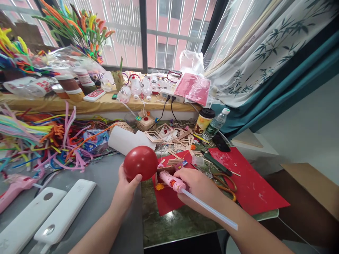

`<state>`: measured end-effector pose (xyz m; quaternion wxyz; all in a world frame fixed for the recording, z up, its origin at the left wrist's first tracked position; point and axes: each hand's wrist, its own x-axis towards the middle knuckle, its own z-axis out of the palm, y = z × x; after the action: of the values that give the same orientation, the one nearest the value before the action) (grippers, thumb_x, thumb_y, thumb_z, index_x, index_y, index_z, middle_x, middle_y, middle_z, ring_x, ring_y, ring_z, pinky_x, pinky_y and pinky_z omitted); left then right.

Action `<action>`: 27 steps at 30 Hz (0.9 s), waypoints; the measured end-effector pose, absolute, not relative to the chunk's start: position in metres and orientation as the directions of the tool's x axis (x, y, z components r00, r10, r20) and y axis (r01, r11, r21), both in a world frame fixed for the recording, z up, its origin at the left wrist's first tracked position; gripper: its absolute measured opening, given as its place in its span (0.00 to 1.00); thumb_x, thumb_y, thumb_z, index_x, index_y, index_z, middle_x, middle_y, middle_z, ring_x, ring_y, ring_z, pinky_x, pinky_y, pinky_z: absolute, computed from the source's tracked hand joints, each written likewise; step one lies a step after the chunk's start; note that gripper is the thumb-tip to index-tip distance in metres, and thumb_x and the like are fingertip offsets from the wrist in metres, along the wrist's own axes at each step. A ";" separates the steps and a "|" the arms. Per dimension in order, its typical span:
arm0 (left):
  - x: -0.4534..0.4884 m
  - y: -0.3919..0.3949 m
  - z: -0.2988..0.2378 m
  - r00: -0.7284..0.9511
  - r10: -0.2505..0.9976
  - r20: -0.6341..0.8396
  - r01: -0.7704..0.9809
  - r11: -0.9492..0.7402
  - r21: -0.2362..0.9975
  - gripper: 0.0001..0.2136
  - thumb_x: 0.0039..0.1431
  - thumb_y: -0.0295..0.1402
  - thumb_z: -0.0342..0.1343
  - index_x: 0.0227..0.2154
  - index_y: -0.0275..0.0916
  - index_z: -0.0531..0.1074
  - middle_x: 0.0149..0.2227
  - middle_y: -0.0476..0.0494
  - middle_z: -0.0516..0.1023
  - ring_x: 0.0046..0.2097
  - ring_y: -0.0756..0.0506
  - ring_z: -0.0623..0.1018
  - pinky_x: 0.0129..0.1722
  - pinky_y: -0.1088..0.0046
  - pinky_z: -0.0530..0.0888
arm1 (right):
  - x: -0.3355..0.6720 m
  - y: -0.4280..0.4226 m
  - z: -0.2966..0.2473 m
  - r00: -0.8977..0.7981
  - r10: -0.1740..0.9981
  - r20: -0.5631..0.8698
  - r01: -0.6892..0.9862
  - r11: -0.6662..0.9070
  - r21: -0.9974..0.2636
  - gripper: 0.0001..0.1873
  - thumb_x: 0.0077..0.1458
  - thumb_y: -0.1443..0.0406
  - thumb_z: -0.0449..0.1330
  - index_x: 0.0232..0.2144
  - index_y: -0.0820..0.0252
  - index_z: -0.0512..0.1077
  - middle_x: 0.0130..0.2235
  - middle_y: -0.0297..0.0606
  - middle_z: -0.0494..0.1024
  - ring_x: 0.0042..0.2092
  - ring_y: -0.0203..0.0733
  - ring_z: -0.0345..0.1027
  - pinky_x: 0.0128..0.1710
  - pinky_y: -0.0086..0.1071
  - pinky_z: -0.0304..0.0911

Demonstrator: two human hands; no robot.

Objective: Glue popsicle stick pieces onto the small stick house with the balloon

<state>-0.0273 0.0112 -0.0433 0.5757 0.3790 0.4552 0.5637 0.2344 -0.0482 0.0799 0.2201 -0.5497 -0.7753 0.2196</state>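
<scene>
Left hand point(126, 188) grips a red ball point(140, 163) from below, fingers curled round its lower side, thumb up against the front; the ball is raised just above the near edge of the table point(111, 176). Right hand point(197, 183) is clenched round a pink glue gun point(172, 181), nozzle directed leftward, close to the ball; whether it touches cannot be told. A clear glue stick point(210, 210) projects from the rear of the gun across the right forearm. Both hands sit over a red sheet point(251, 187). Scissors point(225, 181) lie just beyond the right hand. Wooden sticks point(172, 137) lie farther back, pipe cleaners point(39, 137) to the left, a second pink glue gun point(14, 188) at far left
</scene>
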 end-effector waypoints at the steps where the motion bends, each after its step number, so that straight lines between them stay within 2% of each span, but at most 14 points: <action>1: -0.027 0.011 -0.043 -0.050 0.994 -0.096 -0.303 0.076 0.950 0.45 0.50 0.48 0.76 0.69 0.53 0.60 0.66 0.40 0.72 0.66 0.32 0.73 0.68 0.50 0.67 | 0.235 -0.048 0.079 -0.314 0.943 0.112 0.754 0.319 -0.575 0.05 0.55 0.70 0.60 0.31 0.56 0.69 0.31 0.32 0.74 0.32 0.40 0.64 0.34 0.34 0.53; 4: -0.027 0.011 -0.043 -0.055 0.994 -0.091 -0.298 0.071 0.952 0.46 0.50 0.48 0.75 0.69 0.52 0.60 0.66 0.39 0.71 0.66 0.32 0.73 0.68 0.50 0.66 | 0.236 -0.048 0.078 -0.336 0.933 0.133 0.753 0.350 -0.558 0.04 0.59 0.68 0.58 0.31 0.56 0.70 0.31 0.33 0.74 0.32 0.41 0.65 0.34 0.35 0.54; 12: -0.026 0.011 -0.042 -0.059 0.995 -0.082 -0.290 0.062 0.955 0.45 0.50 0.48 0.75 0.68 0.51 0.59 0.67 0.38 0.70 0.68 0.31 0.70 0.69 0.49 0.65 | 0.238 -0.055 0.076 -0.375 0.914 0.154 0.745 0.396 -0.538 0.11 0.68 0.59 0.54 0.37 0.57 0.72 0.37 0.40 0.78 0.35 0.44 0.68 0.36 0.37 0.55; 18: -0.027 0.012 -0.044 -0.044 0.997 -0.063 -0.277 0.048 0.960 0.43 0.54 0.48 0.73 0.69 0.50 0.58 0.66 0.37 0.71 0.67 0.31 0.71 0.71 0.46 0.61 | 0.239 -0.053 0.072 -0.367 0.917 0.157 0.738 0.390 -0.551 0.14 0.70 0.57 0.53 0.39 0.58 0.72 0.35 0.39 0.77 0.35 0.45 0.66 0.36 0.38 0.53; 27: -0.026 0.011 -0.045 -0.047 0.997 -0.067 -0.271 0.052 0.961 0.42 0.56 0.48 0.72 0.69 0.51 0.58 0.65 0.39 0.72 0.67 0.34 0.71 0.70 0.51 0.64 | 0.240 -0.052 0.069 -0.376 0.916 0.138 0.724 0.383 -0.573 0.12 0.69 0.58 0.53 0.39 0.58 0.72 0.35 0.38 0.76 0.35 0.44 0.66 0.37 0.37 0.53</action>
<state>-0.0260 0.0111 -0.0450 0.5640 0.3979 0.4560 0.5619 0.2403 -0.0516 0.0688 0.2234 -0.5119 -0.8011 0.2151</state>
